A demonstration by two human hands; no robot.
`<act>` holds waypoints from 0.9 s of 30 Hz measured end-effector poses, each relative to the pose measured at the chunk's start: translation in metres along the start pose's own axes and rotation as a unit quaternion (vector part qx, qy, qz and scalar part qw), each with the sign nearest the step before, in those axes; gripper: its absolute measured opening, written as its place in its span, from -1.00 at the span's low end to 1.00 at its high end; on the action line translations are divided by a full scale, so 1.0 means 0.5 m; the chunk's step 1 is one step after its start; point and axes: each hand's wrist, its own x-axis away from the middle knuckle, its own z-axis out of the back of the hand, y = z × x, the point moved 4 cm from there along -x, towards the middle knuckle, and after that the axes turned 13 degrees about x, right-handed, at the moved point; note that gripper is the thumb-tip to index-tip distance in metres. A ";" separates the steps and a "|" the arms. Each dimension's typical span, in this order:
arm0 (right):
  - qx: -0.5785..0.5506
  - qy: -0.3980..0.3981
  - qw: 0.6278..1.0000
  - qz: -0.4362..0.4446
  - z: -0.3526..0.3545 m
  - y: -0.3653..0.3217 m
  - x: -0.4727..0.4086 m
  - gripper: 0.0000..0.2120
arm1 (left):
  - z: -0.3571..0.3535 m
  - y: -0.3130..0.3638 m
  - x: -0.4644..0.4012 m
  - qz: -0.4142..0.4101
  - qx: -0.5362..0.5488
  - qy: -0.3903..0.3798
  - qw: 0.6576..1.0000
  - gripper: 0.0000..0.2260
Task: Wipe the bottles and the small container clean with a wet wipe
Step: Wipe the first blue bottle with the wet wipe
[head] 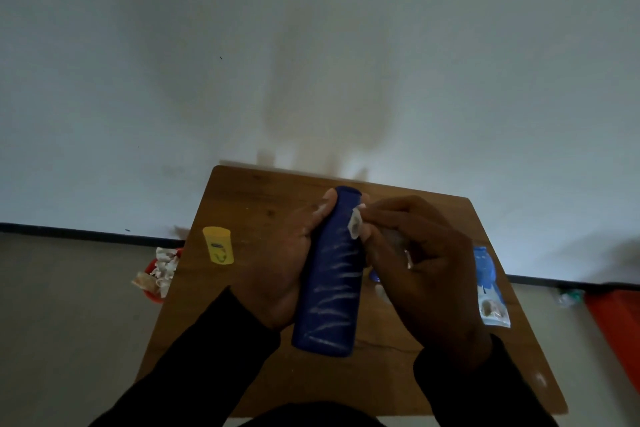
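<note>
A tall dark blue bottle (330, 281) is held above the wooden table (242, 315), its cap end pointing away from me. White smear streaks run across its front. My left hand (287, 267) grips the bottle from the left side. My right hand (412, 260) pinches a small white wet wipe (355, 226) against the bottle's upper right edge. A small yellow container (218, 245) stands on the table at the left, apart from both hands.
A blue and white wipes packet (490, 288) lies at the table's right edge. A red bin (157, 276) with crumpled used wipes sits on the floor at the left. Something red (613, 319) is on the floor at the right. A white wall rises behind.
</note>
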 end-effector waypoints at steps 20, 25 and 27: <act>0.103 0.022 0.989 0.107 -0.021 -0.060 -0.028 -0.92 | -0.001 0.051 -0.002 -0.151 -0.069 0.036 0.985 -0.48; 0.093 0.093 0.989 0.061 -0.009 -0.036 -0.078 -0.90 | 0.002 0.048 -0.010 -0.136 -0.069 0.020 0.988 -0.64; 0.044 0.062 0.996 0.048 -0.006 -0.030 -0.069 -0.92 | 0.009 0.057 -0.012 -0.146 -0.067 0.019 0.987 -0.63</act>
